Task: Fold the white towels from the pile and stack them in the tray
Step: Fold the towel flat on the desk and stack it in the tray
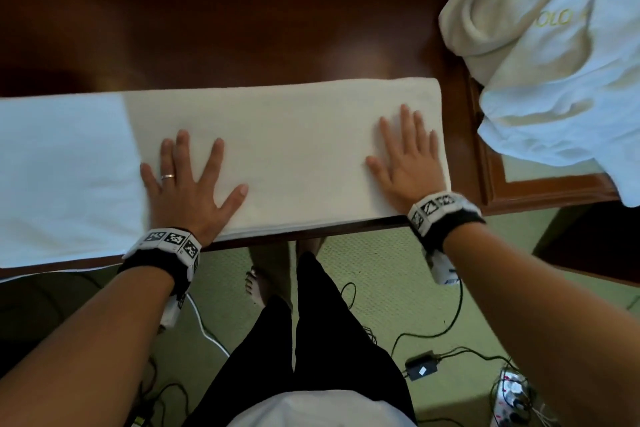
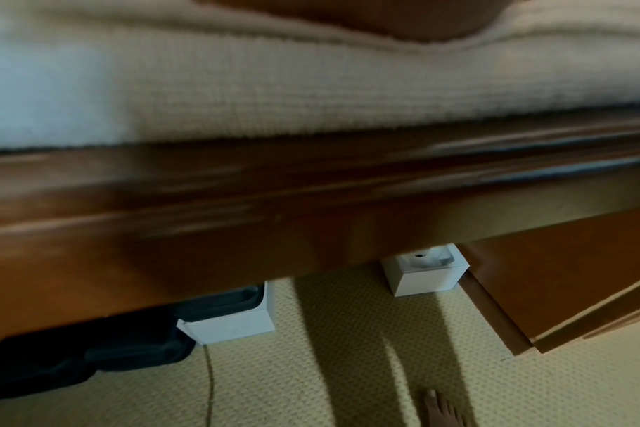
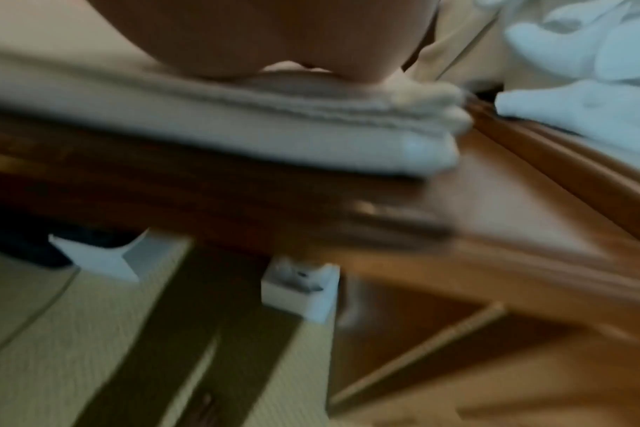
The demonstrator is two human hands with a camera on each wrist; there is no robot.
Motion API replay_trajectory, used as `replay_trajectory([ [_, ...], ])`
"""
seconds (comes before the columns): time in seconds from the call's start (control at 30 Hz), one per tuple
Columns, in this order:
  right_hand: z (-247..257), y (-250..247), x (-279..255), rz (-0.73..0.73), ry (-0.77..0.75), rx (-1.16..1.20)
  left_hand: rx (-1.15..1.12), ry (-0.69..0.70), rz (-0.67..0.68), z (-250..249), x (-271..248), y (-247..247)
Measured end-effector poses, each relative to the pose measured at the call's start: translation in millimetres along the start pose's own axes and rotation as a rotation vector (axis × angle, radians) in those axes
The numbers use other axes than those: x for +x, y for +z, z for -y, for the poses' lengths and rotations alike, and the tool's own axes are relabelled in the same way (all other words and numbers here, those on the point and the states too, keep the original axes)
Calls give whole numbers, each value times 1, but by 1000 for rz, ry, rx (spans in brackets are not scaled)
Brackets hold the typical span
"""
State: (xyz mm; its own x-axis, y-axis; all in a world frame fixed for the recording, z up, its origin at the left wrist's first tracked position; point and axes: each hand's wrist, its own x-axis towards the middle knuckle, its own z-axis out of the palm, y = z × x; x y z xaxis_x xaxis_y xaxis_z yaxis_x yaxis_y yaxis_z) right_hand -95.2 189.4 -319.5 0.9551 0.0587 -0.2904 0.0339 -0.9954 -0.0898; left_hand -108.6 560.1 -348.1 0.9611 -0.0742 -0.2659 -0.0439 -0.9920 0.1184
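A white towel (image 1: 294,149), folded into a long thick strip, lies along the front edge of the dark wooden table (image 1: 242,28). My left hand (image 1: 188,180) lies flat on its left part with fingers spread. My right hand (image 1: 408,152) presses flat on its right end. The wrist views show the towel's layered edge (image 2: 311,101) (image 3: 274,138) from below, blurred. A pile of crumpled white towels (image 1: 554,55) sits at the right, draped over the wooden tray (image 1: 491,177).
The towel's left part (image 1: 62,177) extends to the frame's edge. Beneath the table are green carpet, cables, a black power adapter (image 1: 422,369), white boxes (image 2: 426,274) and my bare feet.
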Motion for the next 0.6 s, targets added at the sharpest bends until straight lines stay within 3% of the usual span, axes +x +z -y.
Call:
replay_trajectory([
  [0.1, 0, 15, -40, 113, 3, 21, 3, -11, 19, 7, -1, -2],
  [0.27, -19, -2, -34, -184, 353, 236, 15, -20, 53, 6, -1, -8],
  [0.43, -27, -27, 3, 38, 709, 569, 38, -69, 112, 4, 3, -25],
  [0.53, -28, -32, 16, 166, 776, 725, 32, -120, 155, -1, 6, -33],
  [0.6, -31, -36, 23, 226, 744, 809, 39, -135, 185, -4, 8, -39],
])
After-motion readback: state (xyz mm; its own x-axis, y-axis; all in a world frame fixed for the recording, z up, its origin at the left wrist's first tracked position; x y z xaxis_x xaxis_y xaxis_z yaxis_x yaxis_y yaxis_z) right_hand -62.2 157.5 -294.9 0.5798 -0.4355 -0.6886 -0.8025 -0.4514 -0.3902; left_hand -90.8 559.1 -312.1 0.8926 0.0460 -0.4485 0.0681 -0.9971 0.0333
